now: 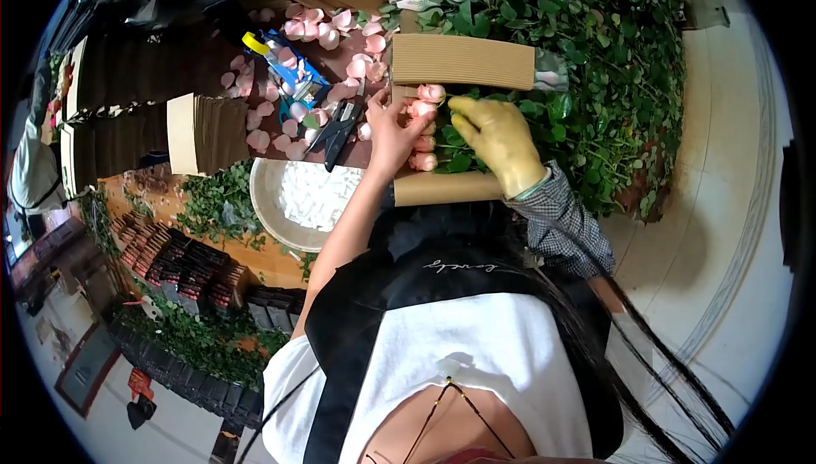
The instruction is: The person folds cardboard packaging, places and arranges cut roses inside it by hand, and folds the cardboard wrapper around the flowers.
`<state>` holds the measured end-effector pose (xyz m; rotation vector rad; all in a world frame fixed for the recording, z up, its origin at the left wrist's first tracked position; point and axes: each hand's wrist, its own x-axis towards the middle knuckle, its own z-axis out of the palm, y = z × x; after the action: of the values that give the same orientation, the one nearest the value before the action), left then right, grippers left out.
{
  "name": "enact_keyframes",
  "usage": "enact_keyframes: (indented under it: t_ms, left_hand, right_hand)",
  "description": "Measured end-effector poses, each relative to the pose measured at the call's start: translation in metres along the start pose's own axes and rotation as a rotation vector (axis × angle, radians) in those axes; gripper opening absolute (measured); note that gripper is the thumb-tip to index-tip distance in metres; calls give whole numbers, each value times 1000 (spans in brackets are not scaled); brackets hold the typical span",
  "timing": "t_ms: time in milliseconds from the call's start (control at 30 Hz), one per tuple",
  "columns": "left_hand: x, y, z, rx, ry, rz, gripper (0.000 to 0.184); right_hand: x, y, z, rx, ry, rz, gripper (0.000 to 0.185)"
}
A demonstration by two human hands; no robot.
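Left hand (394, 130): bare fingers bent against pink roses (422, 110), grip unclear. Gloved right hand (500, 137): fingers curled, couldn't tell if holding. Roses lay in a row between both hands' fingers; corrugated cardboard (463, 61) sat just beyond.

The pink, layered rose heads (422, 161) have soft, matt petals, the small green leaves (595, 56) look waxy and glossy, the ribbed tan cardboard strip (463, 60) is dull, the yellow rubber-like glove (503, 137) smooth with faint sheen, and the grey checked sleeve (559, 219) matt cloth.
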<state>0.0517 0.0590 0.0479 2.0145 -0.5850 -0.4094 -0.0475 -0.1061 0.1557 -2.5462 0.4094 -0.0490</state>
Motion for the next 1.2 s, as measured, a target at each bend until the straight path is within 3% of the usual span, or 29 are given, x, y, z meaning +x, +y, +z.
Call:
enact_keyframes:
  t_ms: [67, 133, 300, 400, 633, 667, 733, 800, 833, 867, 933, 1000, 1033, 1067, 1133, 1167, 1200]
  left_hand:
    - [-3, -1, 1, 13, 0, -18, 39]
    - [-2, -1, 2, 45, -1, -11, 40]
    - [-3, -1, 1, 20, -16, -47, 44]
    - [-6, 1, 3, 1, -13, -69, 45]
    - [1, -26, 7, -14, -34, -35, 47]
    - [3, -28, 6, -25, -55, -42, 47]
    - [4, -33, 6, -36, -62, -46, 46]
    - [6, -30, 1, 15, -125, -25, 41]
    - [5, -24, -2, -22, -151, -52, 41]
    - [6, -20, -3, -56, -173, -80, 41]
    - [8, -15, -7, -90, -216, -113, 43]
    - [11, -19, -9, -99, -254, -139, 43]
    - [9, -14, -9, -70, -231, -112, 42]
    - [8, -8, -9, -43, -204, -85, 42]
    - [13, -29, -4, -102, -234, -145, 41]
    - [14, -37, -5, -152, -279, -211, 40]
    - [12, -29, -5, -154, -273, -205, 40]
  right_hand:
    - [6, 5, 2, 104, 54, -36, 29]
    - [8, 9, 16, 444, -10, -10, 34]
    - [16, 18, 45, 476, -27, -46, 32]
    - [18, 19, 49, 292, 25, 23, 28]
    - [21, 14, 44, 7, 232, -228, 25]
    - [18, 11, 40, -34, 127, -157, 26]
    - [-2, 0, 18, 83, 132, -99, 27]
    - [-39, -8, -7, 482, 88, -158, 28]
    - [-62, -5, -10, 705, -45, -199, 29]
    - [-87, -5, -28, 965, -362, -55, 29]
    - [-129, 16, -16, 1019, -425, -66, 28]
    - [-161, 43, 15, 583, -193, 203, 30]
    - [-165, 49, 27, 185, -282, 419, 33]
    - [-170, 53, 34, 35, -262, 469, 37]
    - [-190, 59, 34, 689, -94, 161, 39]
    - [-186, 63, 9, 820, -464, 200, 45]
    - [-179, 54, -35, 969, -627, 217, 60]
